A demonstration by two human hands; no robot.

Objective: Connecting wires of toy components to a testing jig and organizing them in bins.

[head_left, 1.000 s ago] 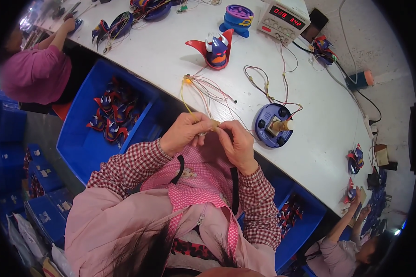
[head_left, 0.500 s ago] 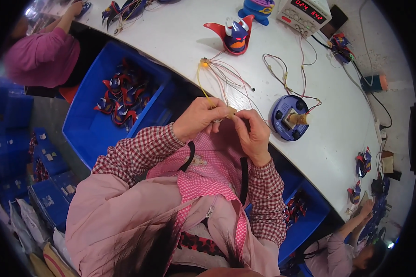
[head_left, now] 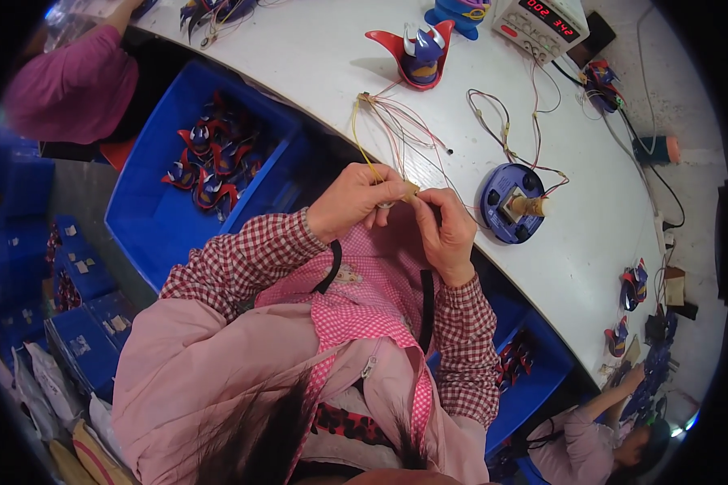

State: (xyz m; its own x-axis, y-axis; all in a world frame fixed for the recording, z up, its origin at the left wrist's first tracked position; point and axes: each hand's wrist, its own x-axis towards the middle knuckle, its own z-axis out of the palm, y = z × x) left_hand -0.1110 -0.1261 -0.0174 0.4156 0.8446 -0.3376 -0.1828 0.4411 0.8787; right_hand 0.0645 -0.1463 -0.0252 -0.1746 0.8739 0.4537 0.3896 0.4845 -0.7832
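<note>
A small tan circuit board (head_left: 412, 188) is pinched between my two hands just off the table's front edge. My left hand (head_left: 354, 202) is closed on its left side, with a yellow wire running up from the fingers. On the board's right side, my right hand (head_left: 447, 233) has thumb and forefinger closed; the fingers partly cover the board. Thin wires (head_left: 400, 125) fan over the table beyond, joined to a small wired part (head_left: 365, 99), now unlit. Behind them stands a purple horned toy figure (head_left: 422, 52) with a red collar, its front dark.
A round purple base (head_left: 510, 204) with a tan cylinder lies right of my hands, wired toward a white power supply (head_left: 542, 26). A blue bin (head_left: 162, 218) of toy figures sits below the table at left, another bin (head_left: 534, 396) at right. Co-workers sit on both sides.
The orange light on the wired part has gone out, and so has the glow on the toy figure's front. The power supply's reading has changed. My hands keep their grip.
</note>
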